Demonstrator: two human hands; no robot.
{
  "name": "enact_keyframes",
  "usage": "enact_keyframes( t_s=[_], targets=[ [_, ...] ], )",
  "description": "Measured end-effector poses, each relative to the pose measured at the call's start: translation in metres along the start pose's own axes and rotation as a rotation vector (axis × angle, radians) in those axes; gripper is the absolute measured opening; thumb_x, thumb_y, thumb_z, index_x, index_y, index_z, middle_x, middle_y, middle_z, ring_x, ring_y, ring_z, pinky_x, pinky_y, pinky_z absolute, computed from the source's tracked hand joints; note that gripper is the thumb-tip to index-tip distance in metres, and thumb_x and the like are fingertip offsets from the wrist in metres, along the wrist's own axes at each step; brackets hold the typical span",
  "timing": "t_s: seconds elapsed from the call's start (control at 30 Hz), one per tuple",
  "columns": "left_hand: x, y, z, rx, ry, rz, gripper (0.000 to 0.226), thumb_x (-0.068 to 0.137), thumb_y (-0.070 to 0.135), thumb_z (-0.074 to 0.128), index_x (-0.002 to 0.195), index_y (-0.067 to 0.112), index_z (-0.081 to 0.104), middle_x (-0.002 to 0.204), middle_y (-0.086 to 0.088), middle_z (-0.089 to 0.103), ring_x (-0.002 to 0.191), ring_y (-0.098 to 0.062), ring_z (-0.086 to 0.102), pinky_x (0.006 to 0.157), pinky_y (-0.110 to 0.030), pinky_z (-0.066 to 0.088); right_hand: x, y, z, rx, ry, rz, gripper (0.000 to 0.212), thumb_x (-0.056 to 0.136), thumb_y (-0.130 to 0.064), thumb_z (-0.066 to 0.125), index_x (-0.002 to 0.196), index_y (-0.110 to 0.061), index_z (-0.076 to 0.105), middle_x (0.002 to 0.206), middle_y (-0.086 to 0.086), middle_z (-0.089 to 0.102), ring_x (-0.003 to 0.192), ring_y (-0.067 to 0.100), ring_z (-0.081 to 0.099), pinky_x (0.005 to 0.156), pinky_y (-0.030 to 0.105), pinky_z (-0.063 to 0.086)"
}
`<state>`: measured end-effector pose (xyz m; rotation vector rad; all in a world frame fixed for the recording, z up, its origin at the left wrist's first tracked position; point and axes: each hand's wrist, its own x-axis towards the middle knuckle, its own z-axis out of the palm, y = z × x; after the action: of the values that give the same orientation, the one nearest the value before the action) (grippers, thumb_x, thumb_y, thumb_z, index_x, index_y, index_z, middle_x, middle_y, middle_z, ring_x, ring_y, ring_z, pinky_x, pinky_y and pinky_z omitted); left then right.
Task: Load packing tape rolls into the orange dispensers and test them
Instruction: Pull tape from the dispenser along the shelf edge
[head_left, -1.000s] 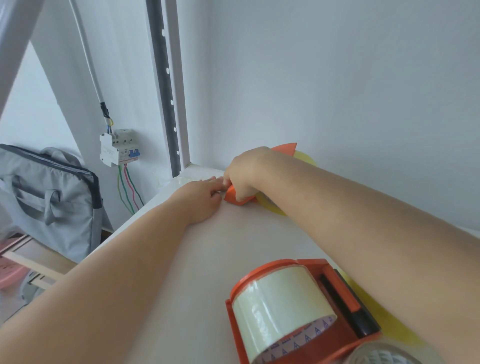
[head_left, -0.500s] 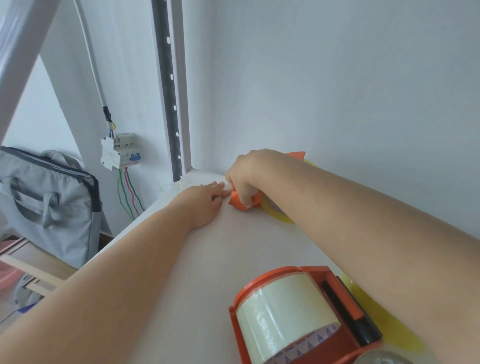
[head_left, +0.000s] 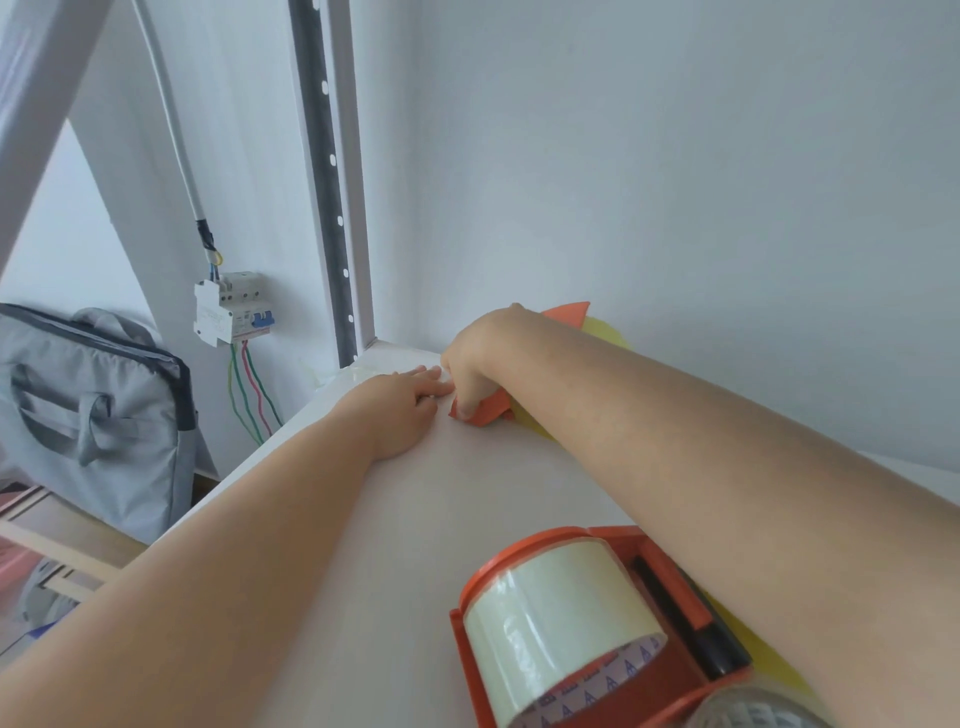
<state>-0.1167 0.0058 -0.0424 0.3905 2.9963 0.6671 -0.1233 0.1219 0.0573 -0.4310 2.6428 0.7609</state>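
right hand (head_left: 475, 358) gripping far orange dispenser (head_left: 488, 410), left hand (head_left: 400, 405) flat beside it

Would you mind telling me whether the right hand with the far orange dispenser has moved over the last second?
No: the right hand grips the far orange dispenser at the same spot beside the shelf post; only the camera shifted.

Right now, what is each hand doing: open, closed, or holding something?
Left hand: open, flat on the table, holding nothing.
Right hand: closed on the far dispenser.
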Motion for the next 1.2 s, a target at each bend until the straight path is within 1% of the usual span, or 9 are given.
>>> enact_keyframes(
  t_s=[0.1,0.2,0.27,0.33,0.6,0.67,0.77,0.9,1.2],
  targets=[
    [0.000,-0.001,0.001,-0.005,0.002,0.004,0.050,0.095,0.021,0.030,0.136,0.044,0.044,0.151,0.018,0.035,0.140,-0.014,0.030,0.116,-0.032,0.020,-0.006,-0.003,-0.006,0.008,-0.051,0.014,0.050,0.073,-0.052,0.066,0.114,-0.026,0.054,0.111,-0.004,0.056,0.106,0.032,0.052,0.080,0.040,0.038],
    [0.001,-0.001,0.001,-0.039,0.009,-0.004,0.050,0.096,0.020,0.030,0.139,0.042,0.042,0.154,0.019,0.025,0.145,-0.009,0.019,0.119,-0.030,0.011,-0.009,0.013,0.000,0.031,-0.228,0.059,0.040,0.066,-0.048,0.074,0.095,-0.021,0.064,0.105,-0.002,0.063,0.100,0.028,0.060,0.090,0.036,0.047],
    [0.002,-0.002,0.001,-0.050,0.002,-0.006,0.049,0.097,0.019,0.030,0.140,0.041,0.040,0.155,0.019,0.023,0.145,-0.008,0.016,0.119,-0.030,0.008,-0.017,0.029,0.013,0.032,-0.247,0.064,0.057,0.065,-0.047,0.076,0.114,-0.021,0.063,0.121,0.000,0.061,0.105,0.026,0.060,0.091,0.033,0.048],
    [0.003,-0.002,0.001,-0.046,0.002,-0.004,0.049,0.096,0.020,0.030,0.139,0.042,0.040,0.155,0.018,0.023,0.145,-0.009,0.017,0.119,-0.031,0.008,-0.028,0.040,0.021,0.033,-0.136,0.030,0.058,0.075,-0.041,0.073,0.125,-0.018,0.056,0.127,0.002,0.056,0.112,0.025,0.057,0.085,0.029,0.045],
    [0.001,-0.001,0.000,-0.026,0.016,-0.007,0.050,0.096,0.019,0.030,0.139,0.043,0.041,0.154,0.020,0.025,0.144,-0.006,0.020,0.119,-0.028,0.009,-0.041,0.050,0.026,0.083,-0.125,0.037,0.056,0.076,-0.038,0.072,0.126,-0.020,0.056,0.129,0.003,0.055,0.112,0.025,0.057,0.091,0.035,0.048],
    [0.001,-0.001,0.000,-0.024,0.015,-0.009,0.050,0.096,0.019,0.030,0.139,0.043,0.041,0.154,0.020,0.025,0.144,-0.005,0.020,0.119,-0.028,0.009,-0.042,0.048,0.023,0.062,-0.162,0.046,0.066,0.067,-0.042,0.077,0.126,-0.022,0.056,0.127,0.000,0.056,0.111,0.025,0.058,0.091,0.035,0.049],
    [0.001,-0.002,0.001,-0.027,0.008,-0.009,0.050,0.096,0.020,0.031,0.139,0.043,0.040,0.154,0.019,0.024,0.144,-0.007,0.020,0.119,-0.028,0.010,-0.035,0.050,0.032,-0.013,-0.316,0.071,0.091,0.037,-0.049,0.081,0.122,-0.025,0.059,0.129,-0.004,0.059,0.109,0.024,0.061,0.093,0.038,0.049],
    [0.000,0.000,0.000,-0.034,0.022,-0.012,0.050,0.096,0.020,0.031,0.139,0.043,0.041,0.153,0.020,0.025,0.143,-0.006,0.021,0.118,-0.027,0.010,-0.061,0.071,0.039,0.019,-0.232,0.053,0.059,0.077,-0.035,0.072,0.132,-0.026,0.051,0.133,-0.002,0.050,0.103,0.021,0.053,0.087,0.032,0.046],
    [-0.004,0.003,-0.002,-0.031,0.020,-0.009,0.049,0.097,0.019,0.031,0.139,0.041,0.041,0.154,0.019,0.025,0.143,-0.005,0.022,0.117,-0.025,0.010,-0.071,0.087,0.054,0.010,-0.281,0.078,0.062,0.080,-0.032,0.071,0.136,-0.027,0.045,0.143,-0.001,0.044,0.099,0.019,0.047,0.088,0.032,0.045]
  ],
)
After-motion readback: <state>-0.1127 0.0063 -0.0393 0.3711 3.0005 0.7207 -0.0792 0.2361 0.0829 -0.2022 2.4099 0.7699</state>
